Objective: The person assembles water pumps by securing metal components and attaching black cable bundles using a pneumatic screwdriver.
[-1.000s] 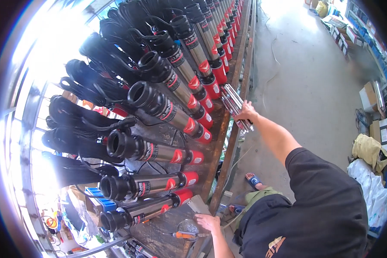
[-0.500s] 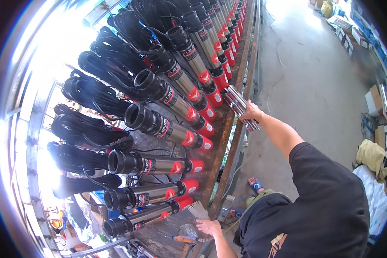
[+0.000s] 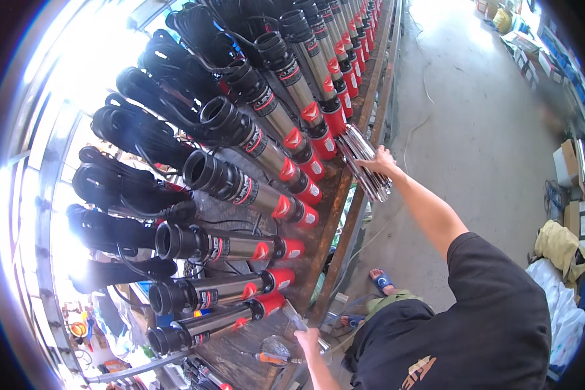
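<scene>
My right hand [image 3: 380,161] is closed around a bundle of long, shiny metal strips [image 3: 365,170] over the rusty frame's edge. In my left hand [image 3: 307,339], lower down, is a thin metal strip [image 3: 295,317]. The strip's far end lies close to the red base of the nearest pump [image 3: 214,324]. That pump is a steel tube with a black ribbed outlet and red end cap, lying on the bench. Beside my left hand lie an orange-handled tool [image 3: 271,357] and a round clear dish [image 3: 276,344] with small contents I cannot make out.
Many similar pumps [image 3: 237,188] line the bench, with coiled black cables [image 3: 127,182] behind them. A rusty rail [image 3: 344,224] edges the bench. Grey floor [image 3: 455,130] runs alongside. Boxes [image 3: 569,162], a tan sack [image 3: 561,246] and white plastic bags [image 3: 559,302] stand at the right.
The strip in my left hand has turned from its broad face to a narrower view. My right hand stays on the bundle, whose strips are fanned slightly differently. The view has shifted a little.
</scene>
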`<state>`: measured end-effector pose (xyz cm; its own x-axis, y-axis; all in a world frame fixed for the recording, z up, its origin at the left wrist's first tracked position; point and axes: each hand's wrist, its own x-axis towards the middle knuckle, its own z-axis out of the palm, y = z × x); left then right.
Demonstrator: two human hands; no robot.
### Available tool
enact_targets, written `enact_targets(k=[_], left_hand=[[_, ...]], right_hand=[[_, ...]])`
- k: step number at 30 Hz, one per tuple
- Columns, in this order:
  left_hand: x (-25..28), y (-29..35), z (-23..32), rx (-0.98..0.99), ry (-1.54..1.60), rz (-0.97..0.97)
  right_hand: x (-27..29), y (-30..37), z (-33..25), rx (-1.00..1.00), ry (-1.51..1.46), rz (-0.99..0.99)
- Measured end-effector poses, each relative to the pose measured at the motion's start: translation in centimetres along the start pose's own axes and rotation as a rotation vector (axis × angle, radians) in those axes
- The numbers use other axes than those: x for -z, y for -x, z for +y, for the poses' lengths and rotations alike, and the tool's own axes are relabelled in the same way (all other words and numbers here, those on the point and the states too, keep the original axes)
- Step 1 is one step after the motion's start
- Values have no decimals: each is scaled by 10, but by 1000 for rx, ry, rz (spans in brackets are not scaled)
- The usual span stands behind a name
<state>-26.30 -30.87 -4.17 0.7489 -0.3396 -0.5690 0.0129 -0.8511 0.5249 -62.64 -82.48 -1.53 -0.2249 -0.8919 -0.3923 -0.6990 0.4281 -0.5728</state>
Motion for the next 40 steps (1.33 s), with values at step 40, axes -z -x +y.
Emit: enact_targets(k=[40], left_hand=[[89,93,12,32,860,-678]], right_hand=[[-151,463,-55,289,-854,-999]])
